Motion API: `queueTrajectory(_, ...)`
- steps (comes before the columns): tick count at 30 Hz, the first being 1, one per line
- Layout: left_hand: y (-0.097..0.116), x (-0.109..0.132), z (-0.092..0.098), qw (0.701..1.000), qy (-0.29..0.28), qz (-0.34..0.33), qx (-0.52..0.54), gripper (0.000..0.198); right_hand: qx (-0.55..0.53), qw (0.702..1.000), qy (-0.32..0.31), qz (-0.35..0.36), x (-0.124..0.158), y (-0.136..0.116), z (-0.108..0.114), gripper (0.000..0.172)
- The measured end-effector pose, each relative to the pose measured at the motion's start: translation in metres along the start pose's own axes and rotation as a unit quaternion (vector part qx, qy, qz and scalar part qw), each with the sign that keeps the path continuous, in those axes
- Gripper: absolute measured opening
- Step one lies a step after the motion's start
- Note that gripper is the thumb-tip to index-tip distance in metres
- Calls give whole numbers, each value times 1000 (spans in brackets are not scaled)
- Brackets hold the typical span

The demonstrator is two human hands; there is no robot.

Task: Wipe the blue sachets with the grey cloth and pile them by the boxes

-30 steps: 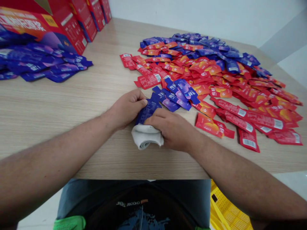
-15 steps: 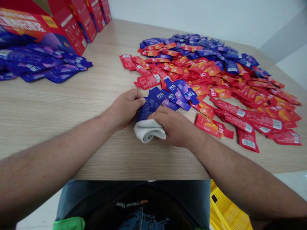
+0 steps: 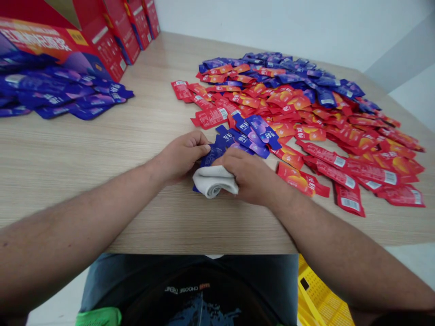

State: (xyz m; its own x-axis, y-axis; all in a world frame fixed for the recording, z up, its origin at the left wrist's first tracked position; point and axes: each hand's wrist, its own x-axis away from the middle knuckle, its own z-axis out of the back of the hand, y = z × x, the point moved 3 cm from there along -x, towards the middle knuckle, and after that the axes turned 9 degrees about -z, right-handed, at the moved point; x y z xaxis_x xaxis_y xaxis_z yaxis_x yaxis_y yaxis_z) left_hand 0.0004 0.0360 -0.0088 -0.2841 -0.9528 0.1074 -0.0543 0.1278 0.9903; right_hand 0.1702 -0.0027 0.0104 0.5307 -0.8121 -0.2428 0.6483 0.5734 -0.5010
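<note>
Between my hands is a blue sachet (image 3: 212, 155) with fine print on its face. My left hand (image 3: 188, 154) pinches its left edge between thumb and fingers. A rolled white cloth (image 3: 214, 180) is gripped in my right hand (image 3: 246, 174), pressed against the sachet's lower part and covering much of it. Right behind the hands, several blue sachets with purple fruit pictures (image 3: 253, 136) lie overlapping, partly on top of red sachets (image 3: 299, 178). My right fingertips are hidden behind the cloth and the hand.
A large heap of red and blue sachets (image 3: 292, 99) spreads over the right side of the wooden table (image 3: 152, 108). More blue sachets (image 3: 68, 93) are piled at the left, before red boxes (image 3: 105, 50). A yellow plastic basket (image 3: 322, 294) stands below the table's front edge.
The cloth in my right hand has shifted slightly over the blue sachet, and a blue corner now shows below it. My left hand keeps its pinch. The whole view has moved a little.
</note>
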Motion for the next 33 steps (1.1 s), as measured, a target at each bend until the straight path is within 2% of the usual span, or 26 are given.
queueTrajectory(1, 0, 0, 0, 1000, 1, 2, 2, 16, 1, 1000, 4, 0, 0, 0, 0, 21)
queueTrajectory(4, -1, -1, 0, 1000, -3, 8, 10, 15, 40, 991, 102, -73, -2, 10, 8, 16)
queueTrajectory(5, -1, 0, 0, 1000, -6, 9, 8, 15, 48, 988, 117, -84, -3, 13, 9, 15)
queueTrajectory(9, -1, 0, 0, 1000, -1, 2, 7, 14, 25, 997, 65, -32, -4, 12, 7, 17)
queueTrajectory(13, -2, -1, 0, 1000, 10, 10, 19, 16, 45, 991, 103, -71, -2, 6, 8, 16)
queueTrajectory(15, -1, -1, 0, 1000, 16, 10, 17, 16, 28, 997, 57, -43, -1, -1, 3, 15)
queueTrajectory(18, 0, 0, 0, 1000, 12, 8, 10, 16, -10, 997, -67, 34, 2, -11, -5, 19)
queueTrajectory(19, 1, 0, 0, 1000, 12, 9, 7, 17, -11, 997, -70, 35, 2, -12, -5, 19)
queueTrajectory(22, 2, 0, 0, 1000, 20, 11, 5, 17, 7, 1000, 19, -14, 1, -8, 1, 18)
queueTrajectory(23, 2, 0, 0, 1000, 25, 11, 6, 17, 8, 999, 30, -20, 1, -7, 2, 17)
queueTrajectory(24, 2, 0, 0, 1000, 24, 13, 8, 17, 4, 1000, 13, -13, 1, -8, 1, 16)
queueTrajectory(26, 2, 0, 1, 1000, 19, 15, 15, 16, -11, 998, -64, 20, 1, -8, -3, 17)
queueTrajectory(27, 1, -1, 1, 1000, 16, 16, 18, 16, -14, 997, -77, 25, 0, -6, -4, 18)
queueTrajectory(28, 1, -1, 1, 1000, 10, 20, 22, 16, -8, 998, -56, 14, -1, -1, -2, 19)
queueTrajectory(30, -1, -1, 1, 999, -3, 30, 24, 15, 31, 995, 70, -56, -4, 14, 7, 18)
queueTrajectory(32, -3, 0, 1, 999, -21, 34, 21, 15, 79, 969, 192, -131, -4, 29, 18, 17)
queueTrajectory(33, -3, 1, 1, 999, -29, 28, 17, 15, 90, 962, 216, -144, -4, 34, 21, 18)
